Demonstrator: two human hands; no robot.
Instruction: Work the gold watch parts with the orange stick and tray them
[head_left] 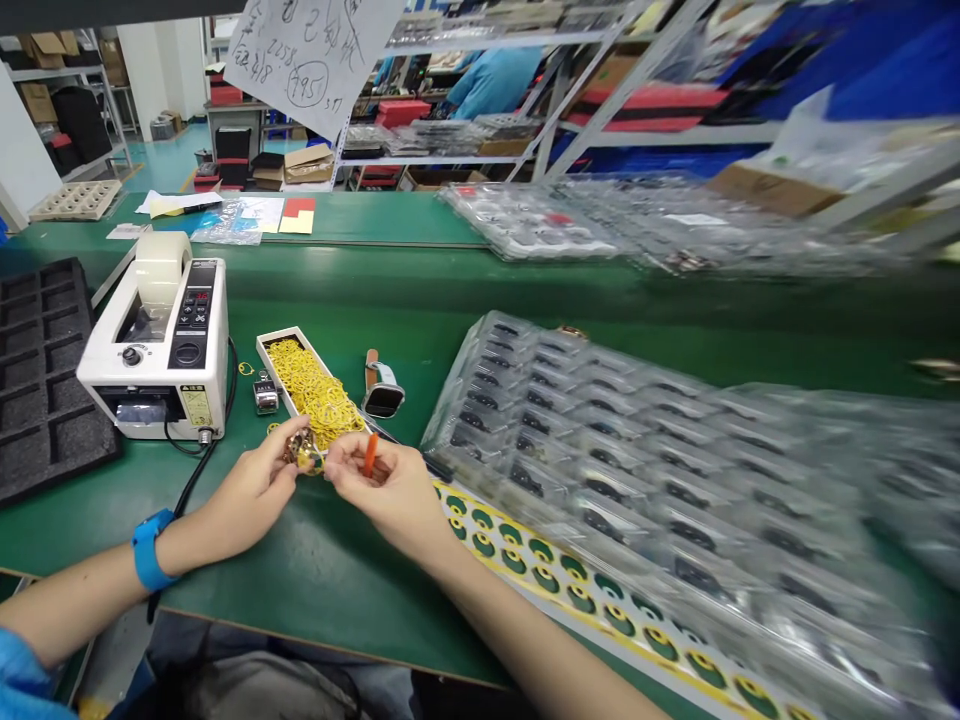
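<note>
My left hand pinches a small metal part with a yellow ring on it, just in front of a white tray of yellow rings. My right hand meets it from the right, fingers closed round an orange tool. Both hands hover over the green table. A blue band sits on my left wrist.
A white tape dispenser stands at the left beside a black foam tray. Clear blister trays of small parts fill the right, with a yellow-green sticker strip before them. A small device lies behind the hands. Shelving stands beyond.
</note>
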